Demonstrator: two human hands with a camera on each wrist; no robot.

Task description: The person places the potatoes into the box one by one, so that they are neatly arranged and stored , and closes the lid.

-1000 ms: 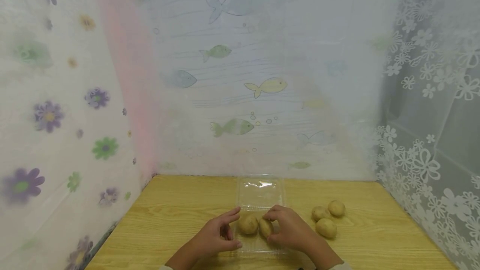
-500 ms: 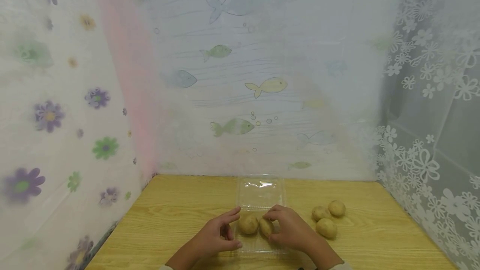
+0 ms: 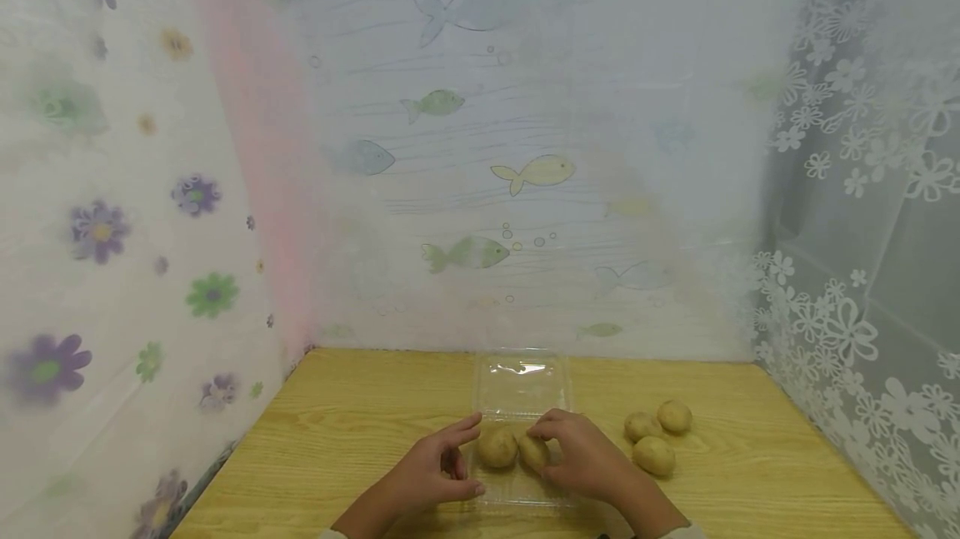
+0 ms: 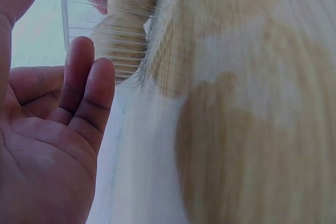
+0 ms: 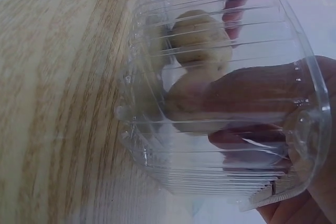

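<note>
A clear plastic clamshell box (image 3: 517,493) lies on the table with its lid (image 3: 522,389) folded back. Two potatoes are inside, side by side: a left potato (image 3: 497,447) and a right potato (image 3: 533,454). My right hand (image 3: 588,457) reaches into the box and grips the right potato between thumb and fingers; the right wrist view shows this through the ribbed wall. My left hand (image 3: 429,466) is spread along the box's left side, thumb near the front corner and index finger near the back one. In the left wrist view its relaxed fingers (image 4: 97,93) overlap the wall.
Three more potatoes (image 3: 653,456) sit grouped on the wood-grain table (image 3: 360,406), to the right of the box. Patterned plastic sheets (image 3: 525,289) enclose the table at the back and on both sides.
</note>
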